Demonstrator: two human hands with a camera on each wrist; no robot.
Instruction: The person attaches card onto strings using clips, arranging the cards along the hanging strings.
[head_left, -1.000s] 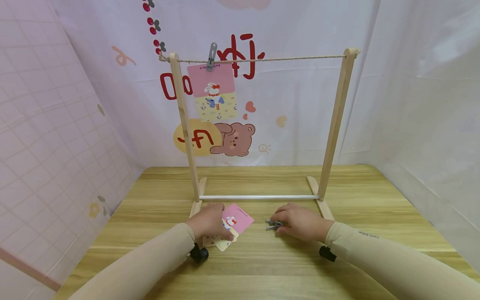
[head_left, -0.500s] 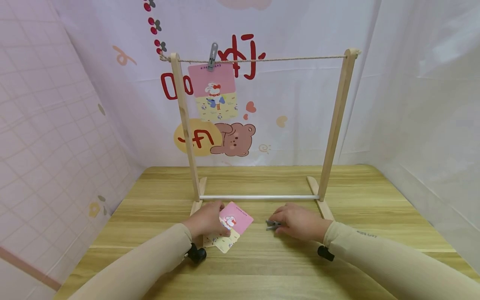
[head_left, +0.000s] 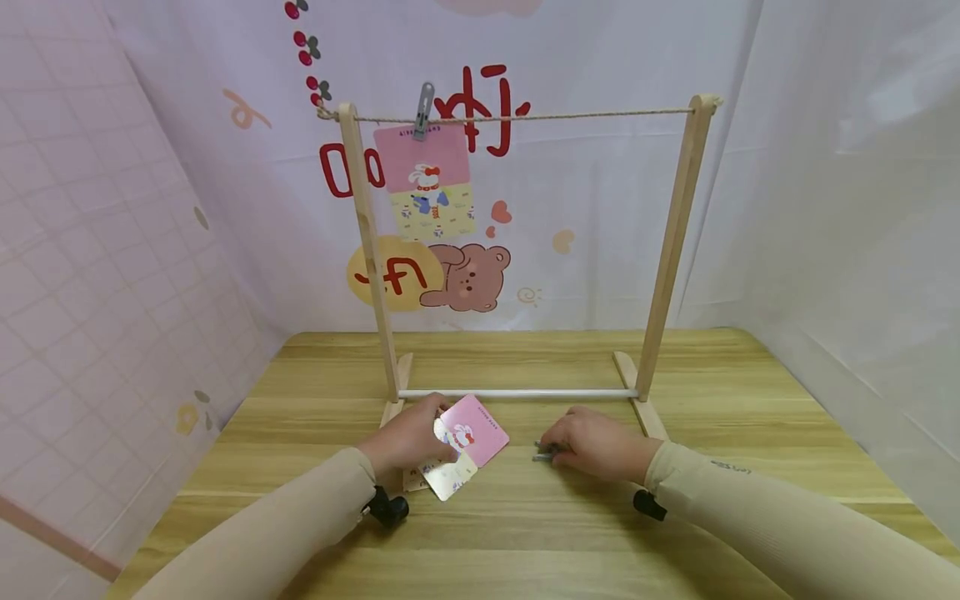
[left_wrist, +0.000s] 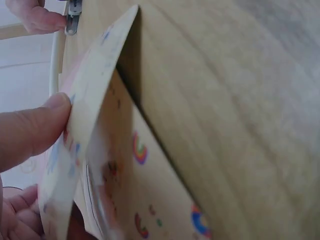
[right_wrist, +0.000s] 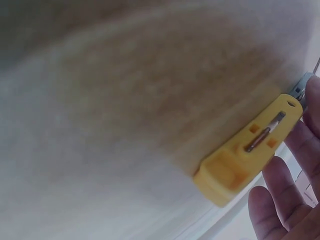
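My left hand (head_left: 408,437) pinches a pink-and-yellow rabbit card (head_left: 486,427), thumb on its printed face. In the left wrist view this card (left_wrist: 100,85) slants up from another card (left_wrist: 132,165) with rainbow prints. Across the table, my right hand (head_left: 600,443) holds a grey clothespin (head_left: 543,457) between thumb and fingers, close over the wood. A yellow clothespin (right_wrist: 250,150) shows beside those fingers in the right wrist view, with the grey clothespin (right_wrist: 301,89) beyond it; the hand hides the yellow one from the head view.
Behind the hands stands a wooden frame (head_left: 673,250) with a white crossbar (head_left: 517,393) low down. A string (head_left: 585,115) spans its top. From it hangs a similar card (head_left: 431,179), held by another grey clothespin (head_left: 423,108). A printed cloth backs the table (head_left: 495,542).
The left hand has drawn back slightly to the left, and its card has tilted and risen off the one beneath, its face catching light. The right hand stays nearly still with the grey clothespin.
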